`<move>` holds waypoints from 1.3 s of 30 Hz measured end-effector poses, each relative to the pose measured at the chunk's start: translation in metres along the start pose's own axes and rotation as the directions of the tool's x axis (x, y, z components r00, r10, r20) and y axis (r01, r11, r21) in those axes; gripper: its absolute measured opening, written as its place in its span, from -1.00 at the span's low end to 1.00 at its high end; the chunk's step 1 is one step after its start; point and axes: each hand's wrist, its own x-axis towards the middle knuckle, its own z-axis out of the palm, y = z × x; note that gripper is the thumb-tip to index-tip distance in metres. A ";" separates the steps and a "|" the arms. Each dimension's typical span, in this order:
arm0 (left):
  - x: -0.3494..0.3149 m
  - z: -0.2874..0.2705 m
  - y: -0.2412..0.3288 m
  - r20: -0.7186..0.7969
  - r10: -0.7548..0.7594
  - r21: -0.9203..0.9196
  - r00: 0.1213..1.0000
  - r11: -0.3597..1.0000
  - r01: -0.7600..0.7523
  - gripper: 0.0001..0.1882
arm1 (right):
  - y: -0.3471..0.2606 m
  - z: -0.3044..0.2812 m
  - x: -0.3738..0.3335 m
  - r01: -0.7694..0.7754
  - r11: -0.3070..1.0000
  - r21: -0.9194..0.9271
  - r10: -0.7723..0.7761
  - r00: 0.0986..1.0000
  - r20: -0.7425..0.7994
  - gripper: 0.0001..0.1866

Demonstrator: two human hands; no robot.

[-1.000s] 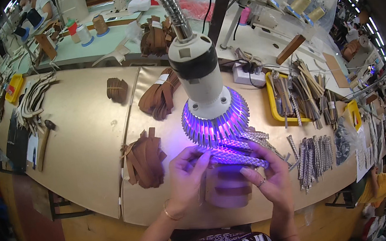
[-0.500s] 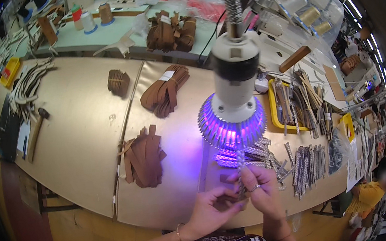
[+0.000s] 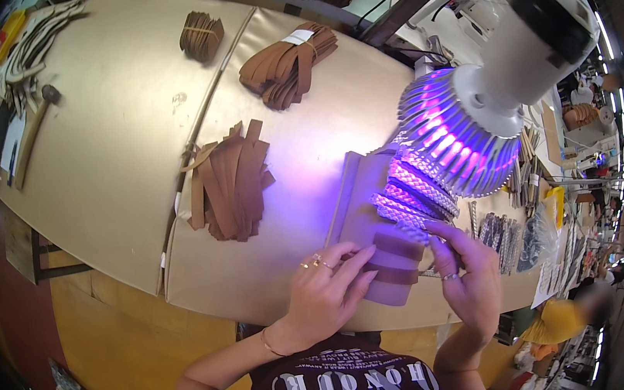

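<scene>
Under the glowing violet lamp [image 3: 460, 134], my right hand [image 3: 468, 277] pinches the end of a braided strip [image 3: 412, 232] between thumb and fingers. My left hand [image 3: 324, 291] is open, its fingers stretched toward flat brown leather strips [image 3: 398, 245] on a board [image 3: 357, 217]. The fingertips are at the strips' left ends; whether they press on them I cannot tell. Just beyond, several pale braided strips [image 3: 412, 186] lie side by side, washed in violet light and partly covered by the lamp.
Bundles of brown leather strips lie to the left [image 3: 229, 182] and farther back [image 3: 284, 66], with a small tied bundle [image 3: 202, 37] beside them. A hammer [image 3: 36, 139] rests at far left. More braids [image 3: 500, 234] lie on the right. Another person in yellow [image 3: 553, 321] is at lower right.
My hands, together at one braid before, have moved apart. My left hand has let go and reaches toward the brown strips. The view has shifted, and the lamp appears farther right.
</scene>
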 end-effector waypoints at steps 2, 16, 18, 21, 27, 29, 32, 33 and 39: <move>-0.001 0.006 -0.001 0.020 -0.007 -0.002 1.000 1.000 0.007 -0.66 | -0.003 0.008 -0.001 -0.014 0.983 0.183 0.014 1.000 0.003 -0.82; -0.011 0.017 -0.007 0.018 0.013 -0.035 1.000 0.999 -0.012 -0.67 | 0.006 0.044 0.006 -0.228 0.665 0.712 0.193 0.972 0.131 -0.71; -0.011 0.017 -0.006 0.016 -0.004 -0.042 1.000 0.999 0.005 -0.67 | 0.005 0.045 0.007 -0.241 0.656 0.715 0.211 0.968 0.133 -0.71; -0.010 0.017 -0.005 0.023 -0.017 -0.044 1.000 0.999 0.018 -0.66 | 0.004 0.046 0.008 -0.249 0.678 0.691 0.225 0.966 0.127 -0.70; -0.007 0.017 -0.006 -0.004 0.005 -0.042 1.000 0.999 -0.005 -0.63 | 0.003 0.046 0.009 -0.239 0.700 0.673 0.226 0.968 0.108 -0.69; -0.007 0.017 -0.006 0.002 -0.002 -0.044 1.000 0.999 0.002 -0.63 | 0.003 0.046 0.010 -0.234 0.695 0.680 0.219 0.969 0.110 -0.69; -0.009 0.016 -0.005 0.036 -0.018 -0.039 0.999 0.999 0.019 -0.63 | 0.003 0.046 0.010 -0.245 0.682 0.689 0.223 0.967 0.123 -0.69; -0.009 0.016 -0.005 0.049 -0.023 -0.040 0.999 0.999 0.025 -0.64 | 0.003 0.046 0.011 -0.254 0.677 0.690 0.231 0.965 0.127 -0.69; -0.007 0.017 -0.006 0.007 0.008 -0.030 1.000 1.000 -0.008 -0.61 | 0.002 0.046 0.012 -0.264 0.673 0.691 0.244 0.961 0.129 -0.68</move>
